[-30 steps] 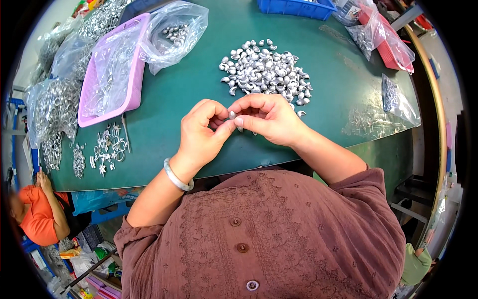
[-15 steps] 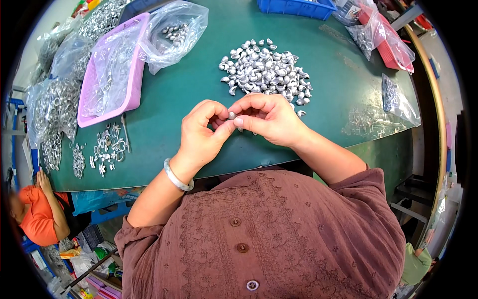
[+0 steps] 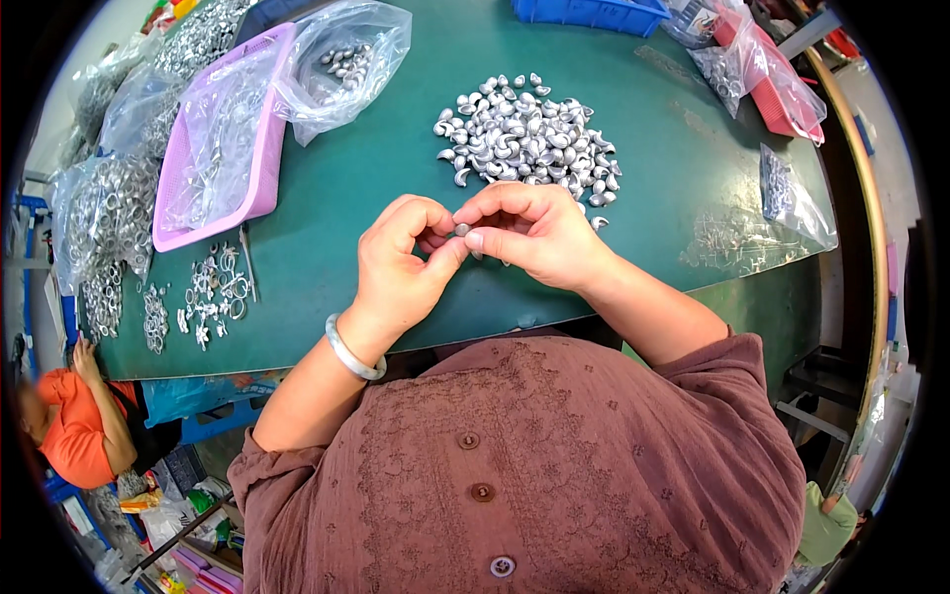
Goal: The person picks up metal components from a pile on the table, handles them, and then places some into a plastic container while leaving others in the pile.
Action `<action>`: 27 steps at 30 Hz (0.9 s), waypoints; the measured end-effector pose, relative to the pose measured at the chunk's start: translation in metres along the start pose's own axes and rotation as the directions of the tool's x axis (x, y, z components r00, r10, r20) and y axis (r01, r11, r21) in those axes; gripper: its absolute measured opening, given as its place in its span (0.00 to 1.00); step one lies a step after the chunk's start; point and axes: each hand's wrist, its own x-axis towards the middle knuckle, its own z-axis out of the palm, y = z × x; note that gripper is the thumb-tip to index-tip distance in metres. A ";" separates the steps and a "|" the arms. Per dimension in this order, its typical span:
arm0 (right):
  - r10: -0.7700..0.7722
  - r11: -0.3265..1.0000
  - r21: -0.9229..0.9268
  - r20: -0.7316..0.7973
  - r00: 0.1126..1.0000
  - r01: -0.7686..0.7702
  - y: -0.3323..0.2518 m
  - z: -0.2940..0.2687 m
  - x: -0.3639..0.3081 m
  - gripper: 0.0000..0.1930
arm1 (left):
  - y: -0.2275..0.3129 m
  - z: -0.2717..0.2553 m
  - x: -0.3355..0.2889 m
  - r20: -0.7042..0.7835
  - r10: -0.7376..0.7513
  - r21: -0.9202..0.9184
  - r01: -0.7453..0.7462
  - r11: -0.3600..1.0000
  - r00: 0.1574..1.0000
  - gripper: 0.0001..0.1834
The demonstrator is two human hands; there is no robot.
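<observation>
Between the fingertips of both hands sits a small silver-grey metal piece point(image 3: 461, 230), mostly covered by the fingers. My left hand point(image 3: 404, 259), with a pale bangle on its wrist, pinches it from the left. My right hand point(image 3: 539, 236) pinches it from the right with thumb and forefinger. Just beyond the hands lies a loose pile of curved, shell-like silver metal pieces point(image 3: 529, 134) on the green tabletop point(image 3: 633, 267). A few of them lie close to my right hand's knuckles.
To the left stand a pink basket point(image 3: 265, 183) lined with plastic, a clear bag point(image 3: 346, 74) of metal pieces, and small ring-like parts point(image 3: 220, 287). A blue bin point(image 3: 594, 15) and a red basket point(image 3: 787, 104) are at the far side. A person in orange point(image 3: 84, 426) is at lower left.
Both hands keep their pinch on the small metal piece in nearly the same place. Only a slight shift of the fingers and of the whole view shows.
</observation>
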 end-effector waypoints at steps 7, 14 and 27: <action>-0.004 1.000 -0.001 -0.006 1.000 0.004 0.001 0.000 -0.001 0.06 | 0.004 0.001 0.000 -0.023 0.026 0.042 -0.025 0.999 0.999 0.09; 0.181 0.983 0.038 0.008 0.983 -0.182 -0.006 -0.011 0.006 0.04 | 0.006 0.003 0.002 0.011 -0.071 0.122 0.069 0.990 0.997 0.10; 0.015 0.995 -0.075 -0.487 0.873 -0.059 -0.098 -0.170 0.158 0.06 | -0.011 -0.005 -0.002 0.033 -0.131 0.274 0.117 0.955 0.991 0.06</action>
